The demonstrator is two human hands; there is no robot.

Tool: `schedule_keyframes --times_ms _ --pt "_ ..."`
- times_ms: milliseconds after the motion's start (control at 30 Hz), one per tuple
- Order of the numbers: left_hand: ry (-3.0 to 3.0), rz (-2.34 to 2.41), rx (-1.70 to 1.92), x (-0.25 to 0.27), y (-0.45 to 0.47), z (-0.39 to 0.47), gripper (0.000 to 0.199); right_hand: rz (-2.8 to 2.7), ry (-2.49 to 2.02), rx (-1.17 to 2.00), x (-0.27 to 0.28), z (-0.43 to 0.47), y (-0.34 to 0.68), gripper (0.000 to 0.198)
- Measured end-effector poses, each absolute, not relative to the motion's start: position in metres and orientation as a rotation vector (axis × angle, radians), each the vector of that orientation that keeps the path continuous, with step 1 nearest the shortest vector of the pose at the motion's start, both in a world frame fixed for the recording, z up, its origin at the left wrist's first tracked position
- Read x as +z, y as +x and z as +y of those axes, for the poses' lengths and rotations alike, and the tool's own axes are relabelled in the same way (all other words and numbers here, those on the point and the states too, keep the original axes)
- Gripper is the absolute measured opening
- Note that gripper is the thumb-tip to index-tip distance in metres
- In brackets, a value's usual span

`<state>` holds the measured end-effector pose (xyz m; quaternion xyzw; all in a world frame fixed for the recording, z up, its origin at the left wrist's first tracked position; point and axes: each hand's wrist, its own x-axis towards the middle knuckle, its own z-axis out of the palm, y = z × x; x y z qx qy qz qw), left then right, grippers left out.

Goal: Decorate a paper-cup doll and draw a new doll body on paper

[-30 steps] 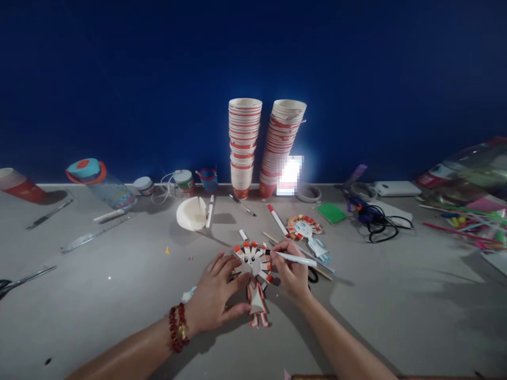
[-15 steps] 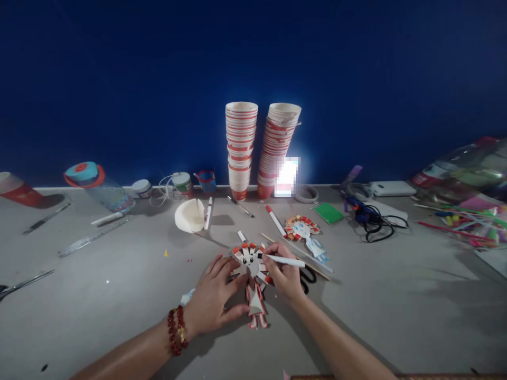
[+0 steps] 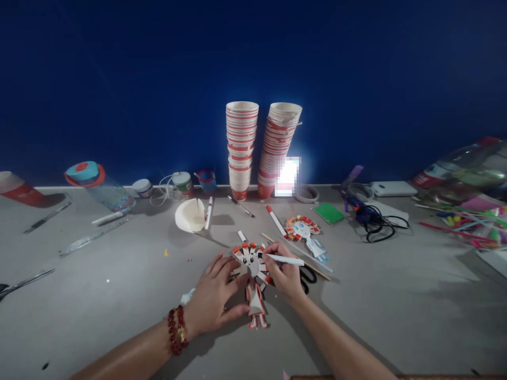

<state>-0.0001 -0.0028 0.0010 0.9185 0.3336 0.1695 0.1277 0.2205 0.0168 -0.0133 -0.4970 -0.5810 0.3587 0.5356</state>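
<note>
A paper-cup doll (image 3: 252, 279) lies flat on the grey table (image 3: 396, 306), with a round white face, red-tipped rays around it and a small red and white body below. My left hand (image 3: 216, 298) presses down on the doll's left side, fingers spread; a red bead bracelet circles that wrist. My right hand (image 3: 285, 274) grips a white marker (image 3: 282, 259), whose dark tip touches the right side of the doll's face. A second paper doll (image 3: 304, 232) with blue details lies just beyond my right hand.
Two tall stacks of red and white paper cups (image 3: 259, 148) stand at the blue wall. A cut white cup (image 3: 190, 215), pens, a metal ruler (image 3: 95, 235), scissors (image 3: 304, 277), a green pad (image 3: 329, 212), black cables (image 3: 374, 219) and coloured straws (image 3: 467, 221) lie around.
The marker tip has moved left from the doll's right rays onto its face. The view shifted slightly; my left hand stays on the doll.
</note>
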Motion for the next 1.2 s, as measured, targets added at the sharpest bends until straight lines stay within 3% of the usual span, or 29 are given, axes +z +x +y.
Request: schedule_keyframes --times_ms 1200 --pt "2.672 0.968 0.485 0.0013 0.0001 -0.0033 0.058 -1.369 -1.159 0.897 -0.0107 0.0156 0.2195 0.008"
